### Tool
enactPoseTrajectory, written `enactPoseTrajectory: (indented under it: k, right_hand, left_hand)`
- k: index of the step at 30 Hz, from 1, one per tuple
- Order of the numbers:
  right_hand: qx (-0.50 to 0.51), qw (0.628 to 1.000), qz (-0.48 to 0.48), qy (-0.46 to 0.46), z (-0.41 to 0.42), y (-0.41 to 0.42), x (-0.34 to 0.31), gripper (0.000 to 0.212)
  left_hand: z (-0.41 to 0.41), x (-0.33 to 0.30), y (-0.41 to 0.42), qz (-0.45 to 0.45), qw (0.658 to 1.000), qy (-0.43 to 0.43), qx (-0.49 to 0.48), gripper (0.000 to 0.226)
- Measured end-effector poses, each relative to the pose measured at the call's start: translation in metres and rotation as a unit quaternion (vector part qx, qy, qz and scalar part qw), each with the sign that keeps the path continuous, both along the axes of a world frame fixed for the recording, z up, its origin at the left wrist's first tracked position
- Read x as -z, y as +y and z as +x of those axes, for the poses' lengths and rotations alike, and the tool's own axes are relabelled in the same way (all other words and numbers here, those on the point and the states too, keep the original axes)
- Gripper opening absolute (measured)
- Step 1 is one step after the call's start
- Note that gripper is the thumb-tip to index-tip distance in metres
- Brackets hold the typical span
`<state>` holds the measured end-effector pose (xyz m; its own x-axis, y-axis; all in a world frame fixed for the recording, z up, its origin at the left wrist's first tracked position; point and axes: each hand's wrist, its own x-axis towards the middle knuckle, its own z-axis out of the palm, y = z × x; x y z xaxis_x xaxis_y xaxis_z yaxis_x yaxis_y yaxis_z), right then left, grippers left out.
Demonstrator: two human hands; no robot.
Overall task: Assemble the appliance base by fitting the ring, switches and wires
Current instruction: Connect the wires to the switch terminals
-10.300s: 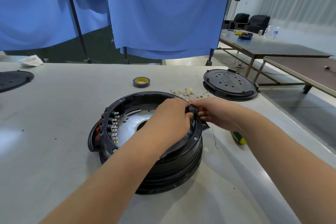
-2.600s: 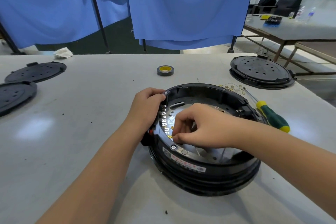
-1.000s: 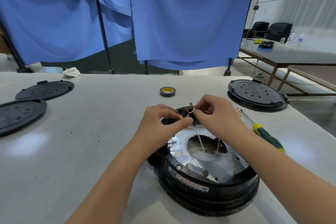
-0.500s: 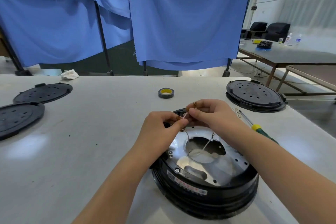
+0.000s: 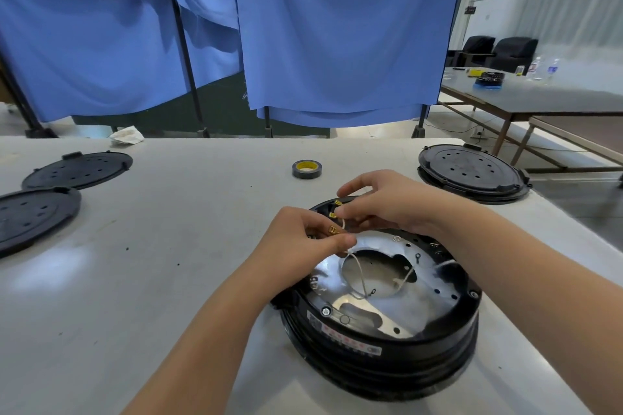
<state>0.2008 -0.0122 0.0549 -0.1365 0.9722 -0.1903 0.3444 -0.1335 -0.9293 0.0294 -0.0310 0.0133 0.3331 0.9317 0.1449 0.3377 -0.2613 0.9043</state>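
Black appliance base holding white wires, left hand and right hand pinching wire terminals

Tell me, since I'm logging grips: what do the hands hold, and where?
Both hands pinch thin white wires near their brass terminal ends: left hand, right hand.

Both my bare forearms reach forward, hands close together. My left hand pinches a wire between thumb and fingers; my right hand curls, pinching it higher up.
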Motion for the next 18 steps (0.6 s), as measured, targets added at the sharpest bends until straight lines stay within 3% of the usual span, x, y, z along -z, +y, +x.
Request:
enactPoseTrajectory:
  k: [4,7,11,18]
  right_hand:
    - [0.014,0.998,-0.03,0.06,-0.002,0.001,0.006,0.015]
    - [0.046,0.996,0.036,0.068,0.0,0.003,0.006,0.008]
    - [0.051,0.992,0.111,0.017,-0.004,0.004,-0.002,0.007]
    - [-0.003,0.976,0.192,-0.099,-0.01,-0.009,0.008,0.01]
  left_hand:
    - [-0.001,0.004,0.002,0.041,0.999,-0.004,-0.018,0.018]
    - [0.001,0.006,0.004,0.09,0.991,-0.072,-0.071,0.022]
    - [-0.003,0.004,0.01,0.064,0.974,-0.168,-0.14,0.023]
    - [-0.006,0.007,0.008,0.034,0.994,-0.096,-0.039,0.004]
